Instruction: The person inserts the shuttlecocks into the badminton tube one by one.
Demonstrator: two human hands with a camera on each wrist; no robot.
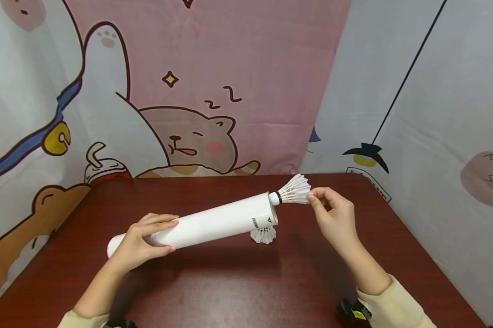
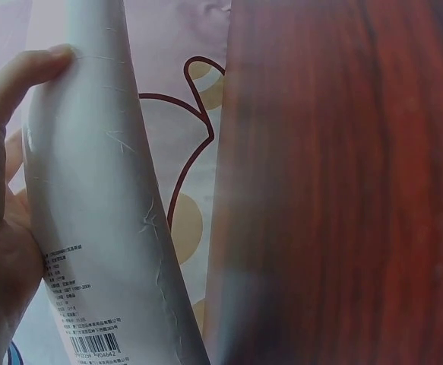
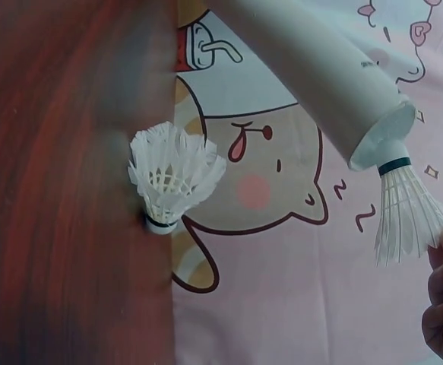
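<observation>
My left hand (image 1: 141, 241) grips a long white shuttlecock tube (image 1: 218, 223) near its lower end, thumb on one side and fingers on the other. The tube slants up to the right, and its open end faces my right hand (image 1: 337, 221). Between thumb and index finger, that hand pinches the feather edge of a white shuttlecock (image 1: 296, 189). Its cork, banded in black, is right at the tube's mouth. A second shuttlecock (image 3: 174, 171) stands on the table, partly hidden behind the tube in the head view. Small print and a barcode (image 2: 96, 344) show on the tube.
The dark red-brown wooden table (image 1: 238, 287) lies under both hands. A cartoon-printed cloth (image 1: 246, 54) hangs behind its far edge, with pale cloth (image 1: 447, 114) along the right side.
</observation>
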